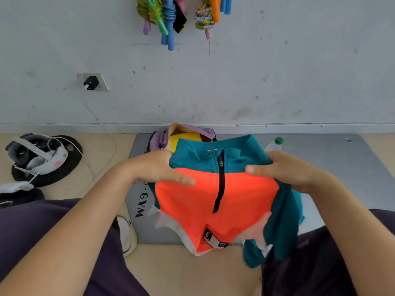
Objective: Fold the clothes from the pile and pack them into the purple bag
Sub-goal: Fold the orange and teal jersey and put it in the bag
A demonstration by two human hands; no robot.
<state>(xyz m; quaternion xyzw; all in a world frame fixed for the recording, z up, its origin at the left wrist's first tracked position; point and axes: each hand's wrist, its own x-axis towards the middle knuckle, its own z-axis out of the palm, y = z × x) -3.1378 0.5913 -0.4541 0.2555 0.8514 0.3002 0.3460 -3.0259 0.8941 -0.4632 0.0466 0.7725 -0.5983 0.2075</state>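
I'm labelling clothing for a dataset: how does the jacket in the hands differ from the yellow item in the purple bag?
The jacket is orange and teal with a black zip; the yellow item is one colour. The jacket is held up by the left hand and right hand; the yellow item lies packed in the purple bag.

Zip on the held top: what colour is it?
Black, running down the teal-and-orange top; the zip shows clearly in the head view.
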